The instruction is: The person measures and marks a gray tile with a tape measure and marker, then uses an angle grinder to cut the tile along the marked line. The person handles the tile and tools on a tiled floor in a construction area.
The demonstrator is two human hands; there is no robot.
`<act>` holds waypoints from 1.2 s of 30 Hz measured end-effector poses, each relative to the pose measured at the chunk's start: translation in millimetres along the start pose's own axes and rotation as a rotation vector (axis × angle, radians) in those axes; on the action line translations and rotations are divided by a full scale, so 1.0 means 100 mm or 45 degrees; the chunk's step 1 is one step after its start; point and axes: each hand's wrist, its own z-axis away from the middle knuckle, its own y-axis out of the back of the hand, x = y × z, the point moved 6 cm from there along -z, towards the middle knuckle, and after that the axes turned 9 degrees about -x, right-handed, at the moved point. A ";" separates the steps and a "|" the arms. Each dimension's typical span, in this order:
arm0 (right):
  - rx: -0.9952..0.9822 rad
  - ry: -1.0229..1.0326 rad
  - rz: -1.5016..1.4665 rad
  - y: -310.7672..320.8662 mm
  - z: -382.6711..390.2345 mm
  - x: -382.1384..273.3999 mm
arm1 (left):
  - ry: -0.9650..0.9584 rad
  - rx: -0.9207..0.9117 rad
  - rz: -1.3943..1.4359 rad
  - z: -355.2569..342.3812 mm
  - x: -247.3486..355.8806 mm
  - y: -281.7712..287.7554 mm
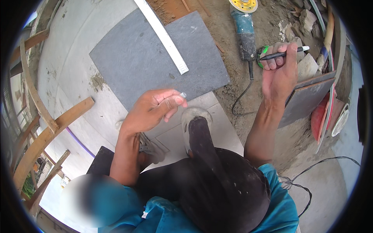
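My left hand (149,108) is closed, pinching a small pale cap-like piece (183,94) between thumb and fingertips above the near edge of a dark grey tile (128,58). A white straightedge bar (165,39) lies across that tile. To the right, my right hand (279,72) is closed around a black marker (274,56) with a white end; its pointed tip faces left. Beside the right fingers is a green and black round-edged object (260,55), partly covered by the hand; I cannot tell whether it is held too.
A teal and black angle grinder (244,35) with a yellow disc lies on sandy ground, its cord trailing down. Rubble (307,19) and leaning dark tile pieces (307,99) are at the right. Wooden planks (54,136) stand at the left. My foot rests on pale floor tiles (221,120).
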 end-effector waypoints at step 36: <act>-0.313 0.706 1.381 -1.01 0.34 1.42 | -0.133 1.072 -0.778 -1.09 0.21 1.77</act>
